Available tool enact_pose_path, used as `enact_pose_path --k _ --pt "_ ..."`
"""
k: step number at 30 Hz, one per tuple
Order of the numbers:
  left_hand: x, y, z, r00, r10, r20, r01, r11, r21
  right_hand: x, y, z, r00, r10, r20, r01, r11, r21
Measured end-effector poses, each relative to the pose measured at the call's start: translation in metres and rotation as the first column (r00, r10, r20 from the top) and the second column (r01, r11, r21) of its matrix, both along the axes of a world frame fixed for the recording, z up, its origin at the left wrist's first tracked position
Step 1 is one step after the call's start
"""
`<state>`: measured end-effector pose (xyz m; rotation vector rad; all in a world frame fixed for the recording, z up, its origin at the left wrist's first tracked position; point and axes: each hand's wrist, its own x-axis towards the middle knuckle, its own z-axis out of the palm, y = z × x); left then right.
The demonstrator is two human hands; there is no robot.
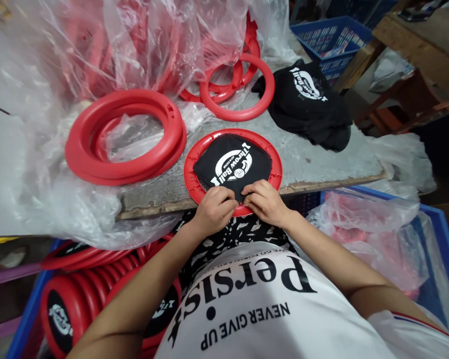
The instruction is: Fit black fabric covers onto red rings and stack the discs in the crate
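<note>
A red plastic ring (191, 169) lies at the near edge of the worktable, partly overhanging it. Inside it is a black fabric disc (209, 154) with white "Throw Ball" print, stretched unevenly, with gaps along the rim. My left hand (217, 207) pinches the cloth's near edge at the lower left of the ring. Just right of it, my right hand (264, 202) also pinches the cloth edge against the rim. The fingertips nearly meet and hide the cloth edge between them.
Stacked red rings (125, 172) lie left, loose rings (243, 114) behind, some under plastic sheeting (127, 45). Black printed fabrics (310, 114) are piled right. Below, a blue crate holds assembled discs (65, 319); another blue crate (443, 239) holds plastic-wrapped red parts.
</note>
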<state>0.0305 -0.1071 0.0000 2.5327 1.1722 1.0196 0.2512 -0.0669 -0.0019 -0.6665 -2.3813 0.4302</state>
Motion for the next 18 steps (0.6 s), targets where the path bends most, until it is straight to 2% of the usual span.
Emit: enact_pose_path --k 6,18 --pt "-0.0018 0.0002 0.0001 1.000 -0.015 0.021 0.014 0.999 0.038 0.0022 0.0007 -0.0008 0.997 0.038 -0.069 -0.038 0.999 0.002" --pt "-0.0027 0.0001 -0.0004 0.997 -0.060 0.044 0.057 0.996 0.072 0.0043 0.0013 -0.0032 0.996 0.053 -0.067 -0.053 0.998 -0.013"
